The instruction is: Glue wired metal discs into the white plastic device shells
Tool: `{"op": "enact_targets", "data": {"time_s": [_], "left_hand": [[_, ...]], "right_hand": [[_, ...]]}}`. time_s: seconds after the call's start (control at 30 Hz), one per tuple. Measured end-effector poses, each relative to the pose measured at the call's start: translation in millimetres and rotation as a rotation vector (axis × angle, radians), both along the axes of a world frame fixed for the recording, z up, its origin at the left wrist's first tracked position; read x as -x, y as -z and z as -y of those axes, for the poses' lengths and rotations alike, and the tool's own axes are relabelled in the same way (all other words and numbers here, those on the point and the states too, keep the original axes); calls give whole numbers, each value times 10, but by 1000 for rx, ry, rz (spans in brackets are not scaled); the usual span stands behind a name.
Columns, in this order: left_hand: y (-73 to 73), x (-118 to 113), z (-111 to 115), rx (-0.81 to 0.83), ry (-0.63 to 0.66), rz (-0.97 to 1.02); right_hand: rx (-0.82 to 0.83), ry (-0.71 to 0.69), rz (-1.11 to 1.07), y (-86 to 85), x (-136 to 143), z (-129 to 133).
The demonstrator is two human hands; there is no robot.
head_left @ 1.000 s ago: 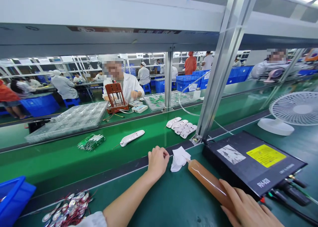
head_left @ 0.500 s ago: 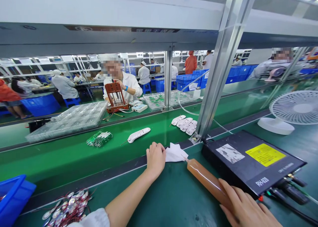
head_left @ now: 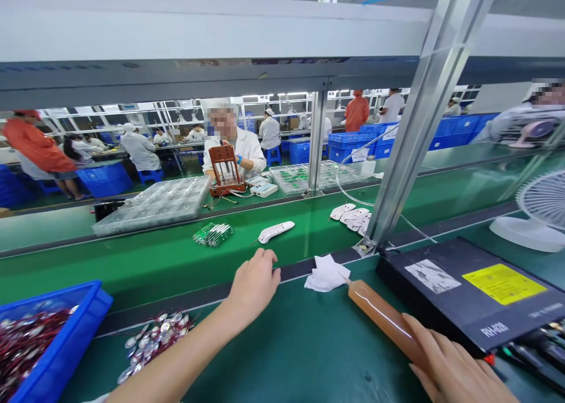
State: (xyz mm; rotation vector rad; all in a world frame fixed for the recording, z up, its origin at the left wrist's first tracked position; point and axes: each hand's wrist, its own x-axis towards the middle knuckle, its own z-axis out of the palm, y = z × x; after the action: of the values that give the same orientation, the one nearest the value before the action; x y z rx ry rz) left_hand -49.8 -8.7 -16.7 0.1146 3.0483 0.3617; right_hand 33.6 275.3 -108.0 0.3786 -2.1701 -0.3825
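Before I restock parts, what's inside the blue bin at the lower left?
The blue bin holds heaped silvery discs with red wires. Anything beneath the top layer is covered, and the frame's edge cuts off part.

A white fan [head_left: 541,206] stands at right; blue crates [head_left: 346,147] are stacked farther back.

The right hand [head_left: 457,356] covers the rear of the amber tube [head_left: 384,313] and is cut off by the bottom edge, while the left forearm [head_left: 189,350] hides part of the pile of wired discs [head_left: 152,341] and the slanted metal post [head_left: 402,138] overlaps the last white shells [head_left: 352,216]. The left edge crops the blue bin [head_left: 82,339], the right edge the white fan [head_left: 545,203]. Print on the yellow label [head_left: 504,283] is too small to read.
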Motion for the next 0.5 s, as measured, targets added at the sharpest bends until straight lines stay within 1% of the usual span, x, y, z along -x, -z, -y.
{"op": "enact_targets", "data": {"time_s": [0.07,0.13,0.2,0.3,0.37,0.4,0.43,0.5], "left_hand": [[-62,-115,183,32,-10,-8],[-98,-258,354,54,-17,-6],[-125,-423,521,72,-32,4],[-159,-697,810,116,-119,13],[-166,-895,1045,127,-206,20],[-159,-1002,1170,119,-238,23],[-147,-1118,1294,103,-256,24],[-102,-1378,1511,73,-269,9]], "right_hand": [[-42,18,5,29,6,-6],[-81,42,22,88,14,-49],[-118,34,32,153,24,-118],[-151,10,19,181,40,-201],[-132,33,-1,110,49,-172],[-106,37,-8,46,52,-112],[-65,25,-10,-31,53,-16],[31,-85,22,-201,32,289]]}}
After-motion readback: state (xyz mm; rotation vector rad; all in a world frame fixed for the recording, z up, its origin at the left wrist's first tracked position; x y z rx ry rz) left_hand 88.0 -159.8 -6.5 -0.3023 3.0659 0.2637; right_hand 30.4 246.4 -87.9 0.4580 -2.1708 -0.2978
